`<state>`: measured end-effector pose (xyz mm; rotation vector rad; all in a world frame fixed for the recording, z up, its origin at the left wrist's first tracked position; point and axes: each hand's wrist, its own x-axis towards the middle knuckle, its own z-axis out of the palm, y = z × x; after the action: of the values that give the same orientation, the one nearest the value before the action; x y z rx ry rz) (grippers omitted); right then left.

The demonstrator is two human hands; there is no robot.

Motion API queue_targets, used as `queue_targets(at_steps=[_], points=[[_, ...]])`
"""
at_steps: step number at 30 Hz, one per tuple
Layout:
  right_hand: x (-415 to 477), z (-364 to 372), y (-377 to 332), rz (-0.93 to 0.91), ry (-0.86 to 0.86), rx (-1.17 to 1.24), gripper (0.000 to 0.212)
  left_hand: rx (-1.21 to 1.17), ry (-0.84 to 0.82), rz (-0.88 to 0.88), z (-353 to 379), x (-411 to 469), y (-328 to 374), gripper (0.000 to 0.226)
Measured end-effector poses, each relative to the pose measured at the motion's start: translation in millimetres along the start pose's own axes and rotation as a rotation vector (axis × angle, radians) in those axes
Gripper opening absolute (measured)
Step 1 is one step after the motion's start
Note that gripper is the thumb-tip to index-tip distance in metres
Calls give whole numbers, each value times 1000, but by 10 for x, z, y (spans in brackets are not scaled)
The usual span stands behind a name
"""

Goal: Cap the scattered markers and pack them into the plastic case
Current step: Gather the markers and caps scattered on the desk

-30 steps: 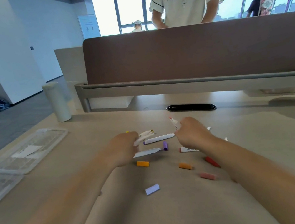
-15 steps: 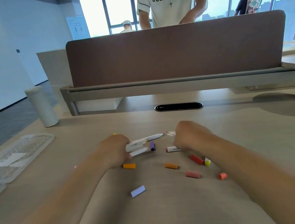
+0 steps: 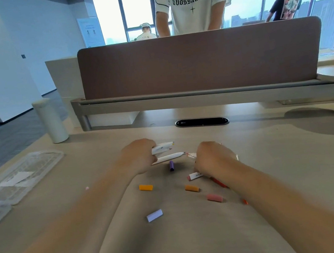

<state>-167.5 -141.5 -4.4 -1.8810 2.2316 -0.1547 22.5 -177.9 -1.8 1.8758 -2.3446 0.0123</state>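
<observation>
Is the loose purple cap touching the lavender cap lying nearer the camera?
Apart. The head view shows the purple cap below the left hand's markers and the lavender cap much nearer the camera, with bare desk between them.

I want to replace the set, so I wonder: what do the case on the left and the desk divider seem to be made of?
The case looks like clear, glossy hard plastic: the table shows through it and its ribs catch highlights. The divider looks like a matte brown fabric or felt panel with no shine, set in a grey rail that seems to be painted metal, though plastic is possible.
</observation>
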Motion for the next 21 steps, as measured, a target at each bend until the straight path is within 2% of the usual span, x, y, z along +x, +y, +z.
queue_targets(at_steps=[5, 11, 21], points=[[22, -3, -4, 5, 1, 12, 9, 68, 8, 16, 111, 172, 88, 14], [38, 42, -44, -11, 2, 37, 22, 149, -22, 45, 261, 286, 117, 15], [9, 73, -97, -13, -54, 45, 25, 201, -153, -75, 259, 297, 161, 26]])
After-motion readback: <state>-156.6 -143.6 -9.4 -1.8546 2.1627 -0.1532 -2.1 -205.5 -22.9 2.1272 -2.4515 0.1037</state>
